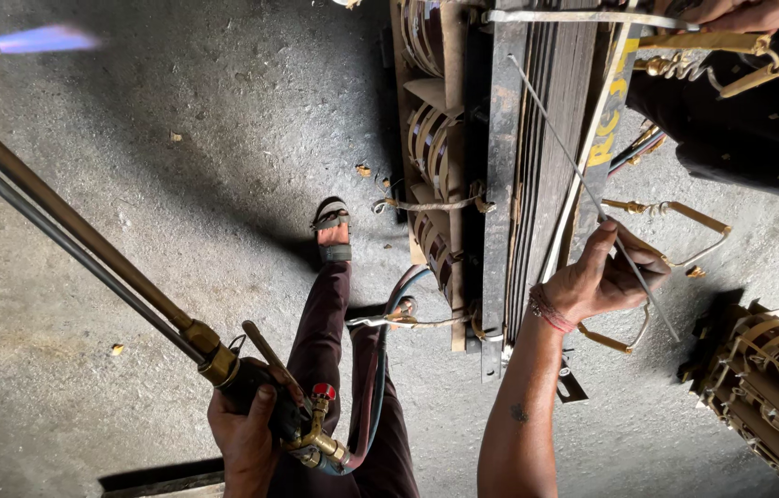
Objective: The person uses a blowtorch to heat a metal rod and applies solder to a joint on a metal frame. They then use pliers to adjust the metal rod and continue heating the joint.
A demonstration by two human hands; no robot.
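gas torch [85, 249] | long brass-necked, lit, blue flame | thin filler rod [583, 184] | slanted across transformer core

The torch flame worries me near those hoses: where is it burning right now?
The blue flame burns at the head view's top left corner, over bare concrete floor, far from the left hand gripping the torch handle.

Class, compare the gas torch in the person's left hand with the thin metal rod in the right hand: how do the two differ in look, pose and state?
The gas torch is thick, with twin tubes and brass fittings; the thin metal rod is one bare grey wire. The torch burns with a blue flame at its tip; the rod has none. The torch trails hoses; the rod trails nothing. The left hand wraps the torch handle; the right hand pinches the rod between its fingers. Both are long, straight and slanted.
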